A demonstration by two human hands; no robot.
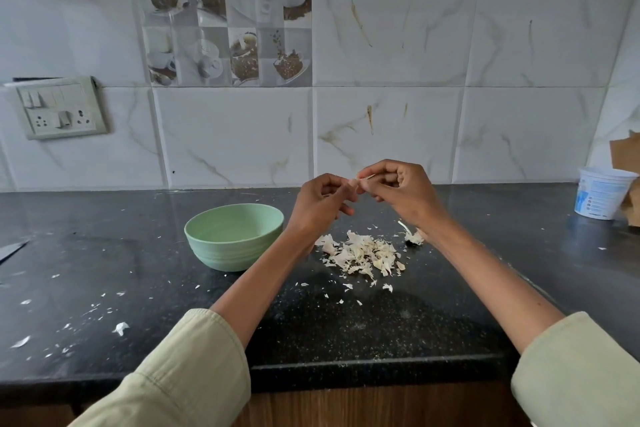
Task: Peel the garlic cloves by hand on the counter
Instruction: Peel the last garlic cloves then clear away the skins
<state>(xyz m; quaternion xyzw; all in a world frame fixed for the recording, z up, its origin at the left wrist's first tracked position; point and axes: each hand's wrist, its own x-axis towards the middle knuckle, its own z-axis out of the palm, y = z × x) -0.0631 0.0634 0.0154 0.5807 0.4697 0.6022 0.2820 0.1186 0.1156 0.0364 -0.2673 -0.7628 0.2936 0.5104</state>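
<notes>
Garlic clove (354,182) pinched between both hands' grip

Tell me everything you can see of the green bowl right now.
The green bowl is pale mint, round, matte like plastic, with faint ridges near its base. It stands upright on the black counter, left of the garlic skin pile. Its visible inside looks empty. The left forearm passes its right side; contact is unclear.

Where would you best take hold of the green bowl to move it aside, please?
Grip the green bowl by its near-left rim, coming from the left: it stands upright with an open mouth, and the left hand and forearm crowd its right side.
</notes>
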